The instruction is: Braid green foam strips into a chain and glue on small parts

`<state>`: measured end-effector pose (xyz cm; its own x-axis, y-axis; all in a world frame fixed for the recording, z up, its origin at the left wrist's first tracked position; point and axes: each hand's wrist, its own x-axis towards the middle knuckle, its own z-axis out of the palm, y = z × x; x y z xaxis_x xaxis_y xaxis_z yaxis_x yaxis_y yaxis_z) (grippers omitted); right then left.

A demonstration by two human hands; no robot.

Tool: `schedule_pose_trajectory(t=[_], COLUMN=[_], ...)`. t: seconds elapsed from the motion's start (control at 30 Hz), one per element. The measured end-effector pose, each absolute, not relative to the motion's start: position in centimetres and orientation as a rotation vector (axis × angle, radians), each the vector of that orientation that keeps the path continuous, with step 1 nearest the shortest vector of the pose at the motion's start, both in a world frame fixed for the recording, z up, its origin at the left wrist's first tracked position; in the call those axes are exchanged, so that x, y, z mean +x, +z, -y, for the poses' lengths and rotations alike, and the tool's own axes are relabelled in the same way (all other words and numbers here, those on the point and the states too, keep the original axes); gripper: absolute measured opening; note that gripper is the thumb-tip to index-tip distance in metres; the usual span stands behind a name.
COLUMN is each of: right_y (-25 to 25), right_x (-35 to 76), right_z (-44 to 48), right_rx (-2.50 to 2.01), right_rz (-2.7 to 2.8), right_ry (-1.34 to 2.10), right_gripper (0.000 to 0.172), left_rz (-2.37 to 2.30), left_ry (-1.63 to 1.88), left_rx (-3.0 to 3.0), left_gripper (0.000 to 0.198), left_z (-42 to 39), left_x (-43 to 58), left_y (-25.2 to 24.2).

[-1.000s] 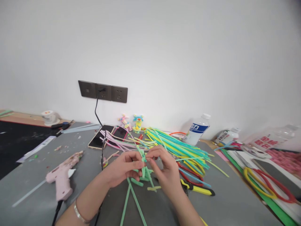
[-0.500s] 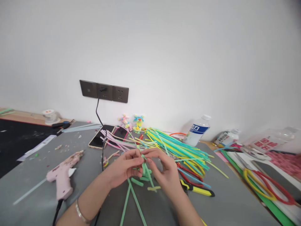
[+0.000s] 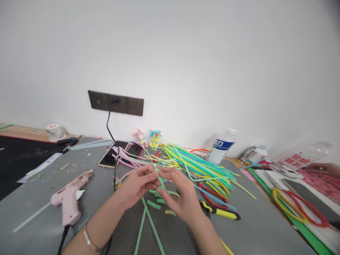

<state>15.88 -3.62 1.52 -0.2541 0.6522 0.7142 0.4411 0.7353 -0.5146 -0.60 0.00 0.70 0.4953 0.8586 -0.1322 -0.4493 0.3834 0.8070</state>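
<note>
My left hand (image 3: 136, 186) and my right hand (image 3: 180, 193) meet above the grey mat, fingertips closed on a bent green pipe cleaner (image 3: 162, 183). Its small tip shows above the thumbs; part of it is covered by my fingers. Below the hands lie short green pipe cleaner pieces (image 3: 153, 204) and a short yellow-green piece (image 3: 170, 212). Two long green pipe cleaners (image 3: 154, 232) cross near my left wrist and run toward the front edge. Just behind the hands is a pile of yellow and teal pipe cleaners (image 3: 199, 164).
A pink glue gun (image 3: 69, 202) lies at left, its black cord trailing. Right of my hands are red-handled pliers (image 3: 212, 196) and a yellow cutter (image 3: 224, 213). Phones (image 3: 110, 156), two small figures (image 3: 154, 139) and a bottle (image 3: 221, 147) stand or lie behind. Another person's hand (image 3: 324, 169) reaches in.
My fingers have shifted on the green pipe cleaner, and its strand no longer hangs down toward the lower right. Another person's hand has appeared at the right edge. The view has shifted slightly.
</note>
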Motion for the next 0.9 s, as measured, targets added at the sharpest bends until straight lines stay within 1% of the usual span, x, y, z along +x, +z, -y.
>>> schedule_pose_trajectory(t=[0.03, 0.17, 0.33, 0.47, 0.6, 0.9], right_y=[1.5, 1.2, 1.3, 1.5, 1.2, 0.9], right_x=[15.8, 15.6, 15.7, 16.1, 16.5, 17.0], right_z=[3.6, 3.3, 3.0, 2.9, 2.8, 2.6], right_rx=[-0.842, -0.84, -0.861, -0.877, -0.937, -1.026], right_rz=[1.899, 1.824, 1.795, 1.806, 1.825, 1.857], right_ry=[0.233, 0.204, 0.227, 0.231, 0.21, 0.276], right_gripper=[0.026, 0.018, 0.016, 0.01, 0.004, 0.012], left_rz=[-0.609, -0.626, -0.665, -0.721, -0.778, -0.783], left_ry=[0.914, 0.962, 1.012, 1.045, 1.074, 1.08], left_rx=[0.791, 0.788, 0.891, 1.084, 1.324, 1.604], left_gripper=[0.025, 0.024, 0.026, 0.022, 0.013, 0.006], left_z=[0.0, 0.0, 0.1, -0.1, -0.3, -0.5], left_x=[-0.6, -0.3, -0.2, -0.4, -0.9, -1.2], left_y=[0.7, 0.7, 1.0, 0.9, 0.6, 0.5])
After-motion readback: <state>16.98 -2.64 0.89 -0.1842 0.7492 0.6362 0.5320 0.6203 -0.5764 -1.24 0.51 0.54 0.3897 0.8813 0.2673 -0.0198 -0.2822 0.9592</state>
